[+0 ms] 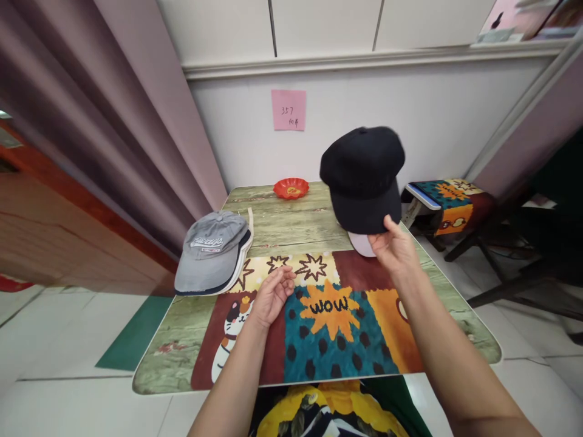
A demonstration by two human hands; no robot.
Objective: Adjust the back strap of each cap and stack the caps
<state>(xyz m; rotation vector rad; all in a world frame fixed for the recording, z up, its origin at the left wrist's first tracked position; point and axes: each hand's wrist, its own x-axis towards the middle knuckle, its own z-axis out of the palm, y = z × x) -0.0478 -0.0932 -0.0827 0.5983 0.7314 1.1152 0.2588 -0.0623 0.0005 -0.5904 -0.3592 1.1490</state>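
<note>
Head view: near the mat, the right hand pinches the black cap by its brim; left hand empty over the mat. Gentle pressure should spare the brim.

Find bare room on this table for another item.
Bare: the wood-patterned tabletop between red dish and patterned mat; also the mat's WOW print, between left hand and right forearm. Crowded: the left side, with stacked caps; the right, where the right hand holds a black cap.
</note>
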